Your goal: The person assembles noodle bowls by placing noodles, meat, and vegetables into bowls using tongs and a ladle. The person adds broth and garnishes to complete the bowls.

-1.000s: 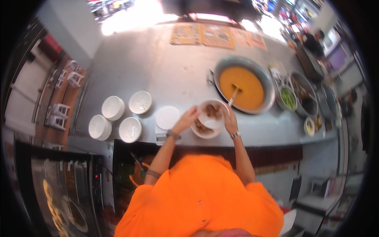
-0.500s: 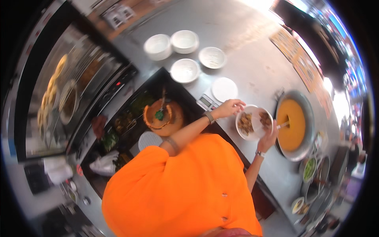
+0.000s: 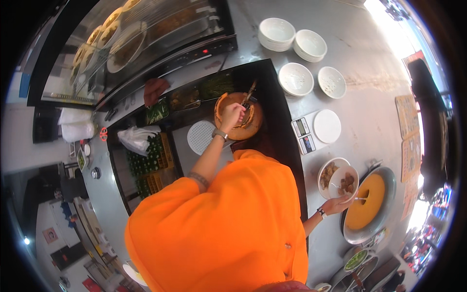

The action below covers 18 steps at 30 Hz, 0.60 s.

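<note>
**Left hand in the orange container, right hand holding a filled bowl**

At the far left stands a glass display case (image 3: pixel 131 44) with trays of food; below it a recessed well in the counter (image 3: pixel 369 63) holds greens and a white perforated lid (image 3: pixel 201 137); next comes the round orange container (image 3: pixel 238 116), where the left hand (image 3: pixel 232 116) reaches in, its grip closed, apparently around a utensil handle or a pinch of ingredient, though the view is too small to tell which; further right sit a digital scale (image 3: pixel 304 135) with a white plate (image 3: pixel 327 126), and empty white bowls (image 3: pixel 295 79) beyond; at the right, the right hand (image 3: pixel 336 204) cups a white bowl (image 3: pixel 343 181) holding brown pieces, touching a second filled bowl (image 3: pixel 328 173) and just beside the wide pan of orange broth (image 3: pixel 367 204), where a ladle handle rests. The step looks like gathering a topping for the held bowl; the next move would call for carrying it across without tipping the bowl.
</note>
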Available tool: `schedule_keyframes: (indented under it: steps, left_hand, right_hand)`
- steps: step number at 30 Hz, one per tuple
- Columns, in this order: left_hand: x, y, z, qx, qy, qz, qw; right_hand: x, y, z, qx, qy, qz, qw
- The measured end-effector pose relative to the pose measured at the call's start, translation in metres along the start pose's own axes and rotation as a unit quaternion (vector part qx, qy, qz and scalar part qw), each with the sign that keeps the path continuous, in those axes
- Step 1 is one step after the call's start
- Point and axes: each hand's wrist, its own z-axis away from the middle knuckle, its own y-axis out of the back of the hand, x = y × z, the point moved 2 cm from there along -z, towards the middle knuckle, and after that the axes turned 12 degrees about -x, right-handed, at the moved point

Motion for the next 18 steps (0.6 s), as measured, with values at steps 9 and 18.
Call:
schedule_keyframes:
  steps: [9, 18]
  left_hand:
    - [-0.092, 0.173, -0.025, 0.241, -0.012, 0.051, 0.969]
    - [-0.217, 0.282, -0.131, 0.109, 0.261, -0.353, 0.892]
  right_hand:
    - [-0.034, -0.007, 0.004, 0.121, -0.345, -0.334, 0.869]
    - [0.071, 0.015, 0.03, 0.094, -0.277, -0.43, 0.854]
